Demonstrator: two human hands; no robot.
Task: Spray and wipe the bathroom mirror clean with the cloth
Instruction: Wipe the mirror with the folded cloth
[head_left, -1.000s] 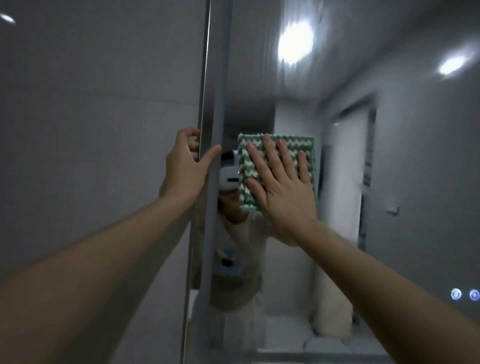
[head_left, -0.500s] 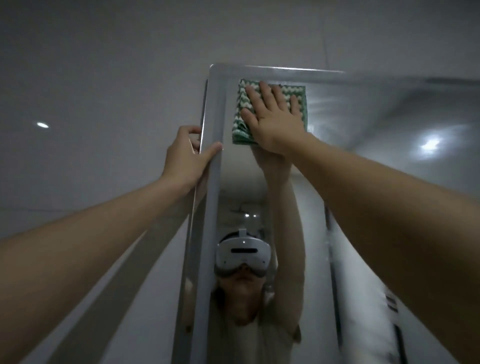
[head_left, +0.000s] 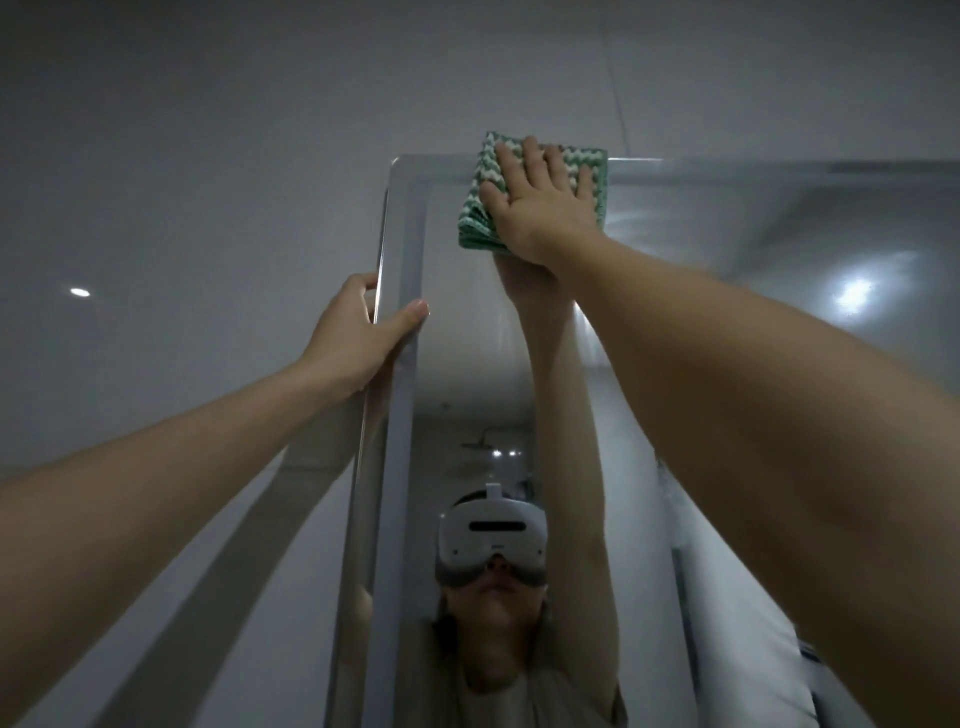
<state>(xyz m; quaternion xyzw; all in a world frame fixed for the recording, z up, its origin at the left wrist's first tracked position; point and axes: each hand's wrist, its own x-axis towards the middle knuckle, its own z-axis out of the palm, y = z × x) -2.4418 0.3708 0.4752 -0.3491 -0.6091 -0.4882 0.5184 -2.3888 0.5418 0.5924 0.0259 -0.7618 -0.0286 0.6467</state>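
Note:
The bathroom mirror (head_left: 753, 249) fills the right side, its top left corner high in the middle. A folded green-and-white zigzag cloth (head_left: 480, 208) lies flat against the glass at the mirror's top edge. My right hand (head_left: 540, 208) presses on the cloth with straight, spread fingers. My left hand (head_left: 358, 338) grips the mirror's left edge, thumb on the front face and fingers curled behind it. No spray bottle is in view.
A pale grey wall (head_left: 182, 182) lies left of and above the mirror. The glass reflects a person wearing a white headset (head_left: 491, 535), both raised arms, and a ceiling light (head_left: 852, 296).
My right hand has slid the cloth up from the mirror's middle to its top edge, and my view has tilted upward. My left hand has kept its hold on the left edge.

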